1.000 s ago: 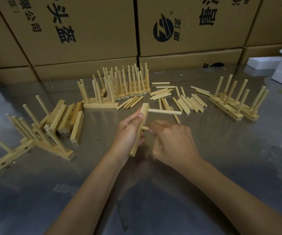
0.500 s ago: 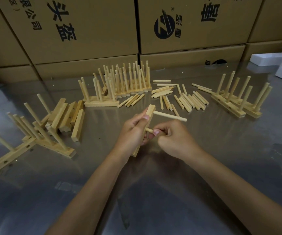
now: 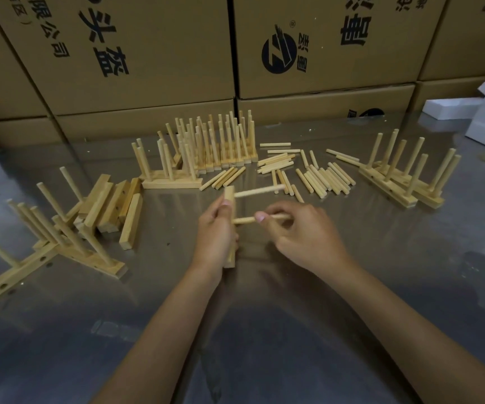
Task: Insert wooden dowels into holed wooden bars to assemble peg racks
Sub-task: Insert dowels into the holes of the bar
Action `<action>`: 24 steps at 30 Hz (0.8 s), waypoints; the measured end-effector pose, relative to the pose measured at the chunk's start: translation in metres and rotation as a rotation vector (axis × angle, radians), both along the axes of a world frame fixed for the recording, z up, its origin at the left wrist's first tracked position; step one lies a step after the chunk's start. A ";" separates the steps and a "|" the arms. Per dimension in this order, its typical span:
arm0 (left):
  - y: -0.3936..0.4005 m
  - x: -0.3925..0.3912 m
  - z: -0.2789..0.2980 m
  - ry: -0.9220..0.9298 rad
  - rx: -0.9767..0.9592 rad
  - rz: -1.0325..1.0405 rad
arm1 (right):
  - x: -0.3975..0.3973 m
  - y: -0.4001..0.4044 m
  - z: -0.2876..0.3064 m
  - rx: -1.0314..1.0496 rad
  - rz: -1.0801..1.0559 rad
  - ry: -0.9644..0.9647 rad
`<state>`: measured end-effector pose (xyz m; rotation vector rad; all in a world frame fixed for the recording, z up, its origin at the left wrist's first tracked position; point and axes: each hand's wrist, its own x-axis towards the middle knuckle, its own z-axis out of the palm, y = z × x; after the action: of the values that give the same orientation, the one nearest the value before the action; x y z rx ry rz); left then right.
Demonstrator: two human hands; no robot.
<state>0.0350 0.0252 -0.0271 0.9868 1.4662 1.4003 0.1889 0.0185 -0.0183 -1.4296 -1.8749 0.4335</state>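
- At nine o'clock on the worktop (image 3: 352,287), finished racks (image 3: 60,246) lie tipped with their pegs slanting up, and loose bars (image 3: 113,205) are stacked just beside them.
- Toward eleven o'clock, a row of racks (image 3: 218,147) stands upright before the cardboard boxes (image 3: 148,53).
- At centre, the left hand (image 3: 215,231) wraps the bar (image 3: 230,196) mid-length and holds it on end; one peg (image 3: 260,190) already juts from its top hole toward three o'clock.
- Just right of it, the right hand (image 3: 302,231) pinches a second peg (image 3: 244,220), its tip at the next hole.
- At one o'clock lie spare pegs (image 3: 320,176); at two o'clock, more racks (image 3: 404,176).
- Judged by look, the peg is light, stiff and smooth; taking hold near the entering end should keep it square, while the bar wants a firm mid-length grip.
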 end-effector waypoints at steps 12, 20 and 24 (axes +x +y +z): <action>0.010 -0.033 0.003 -0.440 -0.093 0.108 | 0.039 0.044 -0.016 0.000 -0.413 -0.248; 0.007 -0.036 0.007 -0.481 -0.112 0.082 | 0.036 0.016 0.026 0.259 -0.250 0.547; 0.006 -0.033 0.008 -0.457 -0.129 0.062 | 0.009 -0.010 0.032 0.239 0.094 0.450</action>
<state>0.0016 0.0314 -0.0194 0.4995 1.2299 1.4397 0.1974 0.0085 0.0140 -0.9919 -1.5695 0.5091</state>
